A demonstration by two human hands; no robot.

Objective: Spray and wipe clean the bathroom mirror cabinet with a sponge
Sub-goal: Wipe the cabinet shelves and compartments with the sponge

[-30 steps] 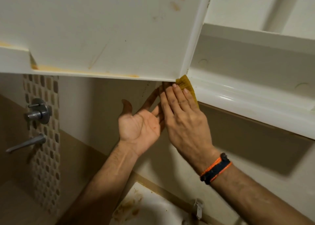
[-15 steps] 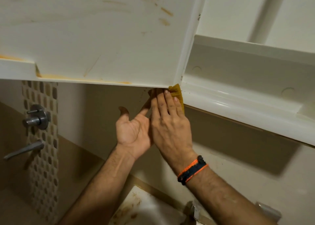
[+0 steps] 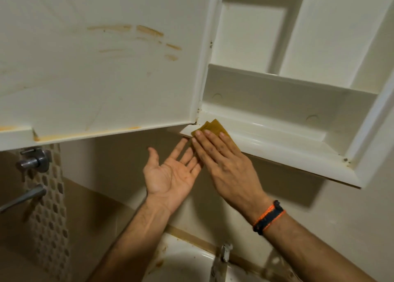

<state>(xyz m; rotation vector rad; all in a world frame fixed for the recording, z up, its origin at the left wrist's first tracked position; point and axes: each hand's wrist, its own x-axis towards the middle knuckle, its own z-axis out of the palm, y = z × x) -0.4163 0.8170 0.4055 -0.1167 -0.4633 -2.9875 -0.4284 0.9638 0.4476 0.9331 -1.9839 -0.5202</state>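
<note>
The white cabinet (image 3: 298,136) hangs on the wall with its door (image 3: 102,68) swung open to the left; orange-brown streaks mark the door's inner face. A flat yellow sponge cloth (image 3: 215,127) lies on the cabinet's bottom front lip by the hinge corner. My right hand (image 3: 226,164), with an orange and dark wristband, presses the cloth down with straight fingers. My left hand (image 3: 170,173) is held palm up just below and left of it, fingers spread, fingertips under the lip's corner and against my right hand. No spray bottle is visible.
A stained white sink (image 3: 187,264) with a small metal tap (image 3: 225,253) sits below my arms. Chrome shower fittings (image 3: 34,160) and a lever (image 3: 23,197) are mounted on a mosaic tile strip at the left. The cabinet shelves (image 3: 277,72) hold nothing.
The view has tilted up, showing more of the cabinet's inside. My right hand has slid the cloth from under the door corner onto the bottom lip. My left hand has stayed cupped beneath.
</note>
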